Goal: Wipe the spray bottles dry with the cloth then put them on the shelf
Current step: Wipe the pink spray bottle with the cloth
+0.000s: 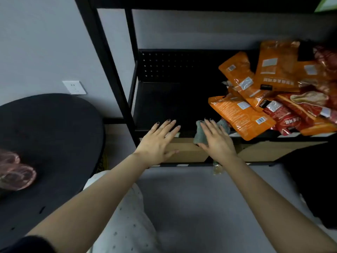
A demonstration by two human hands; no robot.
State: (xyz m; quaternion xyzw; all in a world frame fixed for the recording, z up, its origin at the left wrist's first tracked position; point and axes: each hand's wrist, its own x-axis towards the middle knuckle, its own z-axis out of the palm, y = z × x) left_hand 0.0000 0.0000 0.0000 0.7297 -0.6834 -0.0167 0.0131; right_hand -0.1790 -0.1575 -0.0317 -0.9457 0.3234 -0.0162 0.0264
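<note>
My left hand hovers palm down at the front edge of the black shelf, fingers spread and holding nothing. My right hand is beside it, its fingers stretched flat over a grey cloth that it holds from above. A small clear, greenish object shows just below my right wrist; I cannot tell what it is. Blurred pink translucent objects, possibly the spray bottles, lie on the round black table at the left.
Orange and red snack packets are piled on the shelf's right half. Cardboard boxes sit on the level below. A black upright post frames the shelf's left side. A wall socket is behind the table.
</note>
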